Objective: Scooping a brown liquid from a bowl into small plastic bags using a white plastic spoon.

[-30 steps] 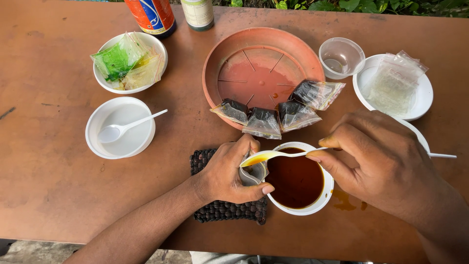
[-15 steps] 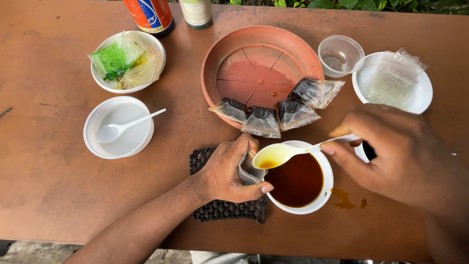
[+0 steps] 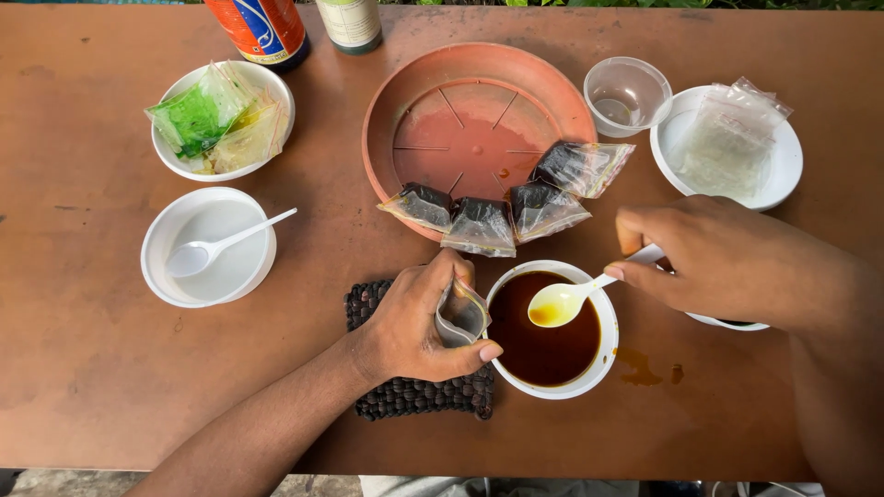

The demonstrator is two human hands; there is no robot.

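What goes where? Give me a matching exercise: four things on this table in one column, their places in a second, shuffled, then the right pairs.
Things:
1. white spoon with amber liquid
2. small clear bag
3. four dark filled bags
4. green bag

Places:
A. in a white bowl, far left
B. on the terracotta saucer's near rim
C. in the right hand, over the bowl of brown liquid
D. in the left hand, beside that bowl

Pairs: 1-C, 2-D, 3-B, 4-A

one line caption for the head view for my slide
Left hand holds a small pouch open; right hand holds a spoon over the bowl.
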